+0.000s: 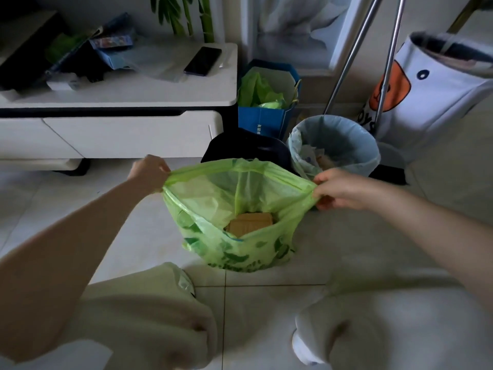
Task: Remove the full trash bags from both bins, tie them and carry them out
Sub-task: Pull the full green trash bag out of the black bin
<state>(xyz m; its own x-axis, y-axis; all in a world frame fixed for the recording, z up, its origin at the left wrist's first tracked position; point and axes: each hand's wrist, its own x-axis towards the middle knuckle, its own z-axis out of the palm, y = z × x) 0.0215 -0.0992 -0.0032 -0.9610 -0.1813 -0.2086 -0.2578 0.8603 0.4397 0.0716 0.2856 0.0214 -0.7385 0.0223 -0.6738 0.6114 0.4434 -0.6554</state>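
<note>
The green trash bag [234,222] stands on the tiled floor [266,303] at frame centre, out of any bin and untied; the left hand [148,172] at 10 o'clock and the right hand [338,189] at 2 o'clock pinch its rim with curled fingers, stretching the mouth open. At 1 o'clock the second bin [336,148] still holds its blue liner; tying both bags and carrying them out appear to remain. A white table [120,97] stands at 11 o'clock.

Pale glossy floor tiles [266,303] are running across a pretty dim room. A low white TV cabinet [114,129] is sitting back left, with green plant stalks [205,20] poking up behind it.
</note>
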